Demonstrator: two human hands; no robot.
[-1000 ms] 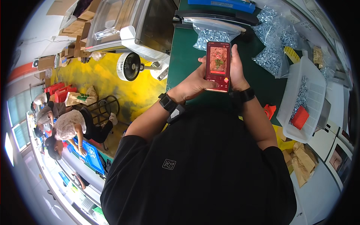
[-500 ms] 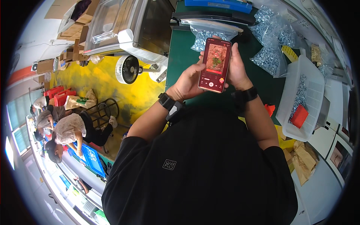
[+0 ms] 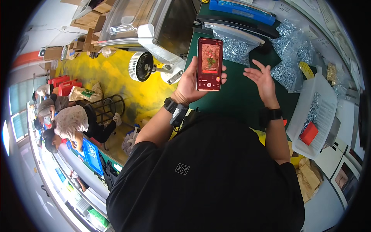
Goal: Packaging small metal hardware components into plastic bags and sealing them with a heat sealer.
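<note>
My left hand (image 3: 187, 82) grips a smartphone (image 3: 210, 64) upright over the green table (image 3: 247, 101). Its lit screen is dark red, with a picture of a plant in the middle and playback buttons below. The thumb lies along the phone's left edge, and fingertips curl round the right edge. Apart from the phone, to its right, my right hand (image 3: 264, 83) is raised with fingers spread and nothing in it. Beyond it lie clear bags of small metal fasteners (image 3: 286, 73). Another clear bag of fasteners (image 3: 236, 50) sits just behind the phone.
A white plastic basket (image 3: 326, 112) at the right holds fasteners and a red scoop (image 3: 309, 133). A small fan (image 3: 141, 66) stands left of the table. Blue trays (image 3: 243, 11) lie at the back. Other people (image 3: 71, 125) sit working at the far left.
My right hand has let go of the phone and moved right, its fingers now spread. The phone, in my left hand alone, has shifted left. The view has turned slightly.
</note>
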